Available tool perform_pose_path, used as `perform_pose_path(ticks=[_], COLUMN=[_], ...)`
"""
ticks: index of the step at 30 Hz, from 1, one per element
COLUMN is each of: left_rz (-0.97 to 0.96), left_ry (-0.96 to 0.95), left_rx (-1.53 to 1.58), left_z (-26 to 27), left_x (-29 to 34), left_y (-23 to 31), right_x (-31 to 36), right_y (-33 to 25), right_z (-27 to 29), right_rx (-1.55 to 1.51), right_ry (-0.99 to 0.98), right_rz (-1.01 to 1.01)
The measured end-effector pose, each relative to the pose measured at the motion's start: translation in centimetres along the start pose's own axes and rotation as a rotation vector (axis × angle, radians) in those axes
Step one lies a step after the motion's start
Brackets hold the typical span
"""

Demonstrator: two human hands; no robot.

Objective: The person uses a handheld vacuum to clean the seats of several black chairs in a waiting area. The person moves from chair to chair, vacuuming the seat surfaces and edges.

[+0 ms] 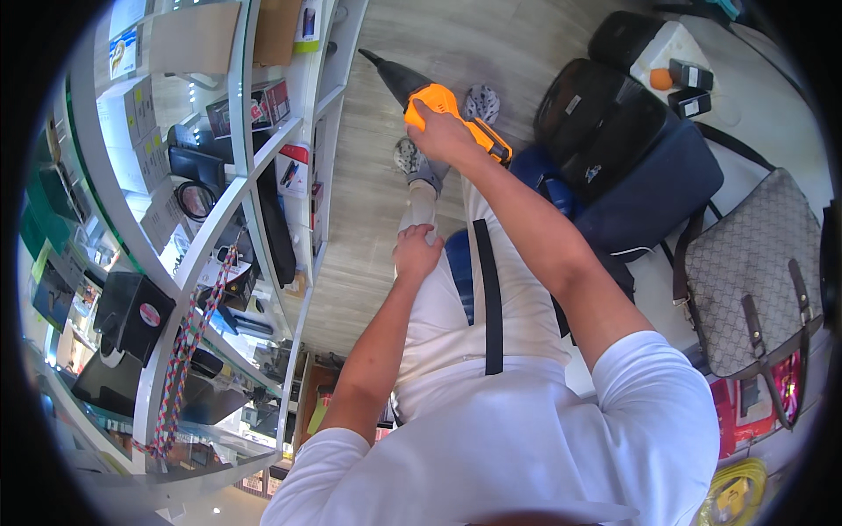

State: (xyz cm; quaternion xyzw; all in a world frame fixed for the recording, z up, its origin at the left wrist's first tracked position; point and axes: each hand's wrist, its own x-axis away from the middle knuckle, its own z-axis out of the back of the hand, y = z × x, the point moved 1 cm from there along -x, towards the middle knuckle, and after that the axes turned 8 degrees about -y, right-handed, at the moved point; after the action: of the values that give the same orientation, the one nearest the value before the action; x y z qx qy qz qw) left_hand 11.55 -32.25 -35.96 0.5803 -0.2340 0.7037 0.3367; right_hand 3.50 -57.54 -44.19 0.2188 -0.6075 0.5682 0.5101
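My right hand [441, 133] is wrapped around the handle of an orange and black handheld blower [430, 98], held low over the floor beyond my shoes. The blower's long black nozzle points away to the far left, and its battery end sits beside my right wrist. My left hand [417, 252] rests on my left knee with its fingers spread over the light trouser leg [436, 302], holding nothing. The fingertips around the blower's grip are partly hidden.
White and glass shelves [219, 210] with boxes and small goods run along the left. On the right stand dark bags [605, 123], a patterned handbag [750, 263] and a coil of yellow cable [732, 495]. Grey wood-look floor [364, 167] lies between.
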Motion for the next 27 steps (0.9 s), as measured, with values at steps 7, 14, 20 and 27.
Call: perform_pose_path(ticks=[7, 14, 20, 27], left_rz=[-0.139, -0.214, -0.364, -0.422], left_ry=[-0.031, -0.048, -0.026, -0.066], left_rx=[0.008, -0.202, -0.182, -0.182], left_z=[0.3, -0.1, 0.3, -2.7], left_x=[3.0, 4.1, 3.5, 5.5], left_y=[-3.2, -9.2, -15.6, -21.0], right_x=[1.9, 4.4, 4.6, 7.6], right_y=[-0.5, -0.6, 0.5, 7.3], right_z=[-5.5, -16.3, -19.8, -16.6], right_rx=[0.069, 0.129, -0.101, -0.513], right_ry=[-0.052, -0.156, 0.042, 0.394], right_rz=[0.044, 0.096, 0.000, -0.190])
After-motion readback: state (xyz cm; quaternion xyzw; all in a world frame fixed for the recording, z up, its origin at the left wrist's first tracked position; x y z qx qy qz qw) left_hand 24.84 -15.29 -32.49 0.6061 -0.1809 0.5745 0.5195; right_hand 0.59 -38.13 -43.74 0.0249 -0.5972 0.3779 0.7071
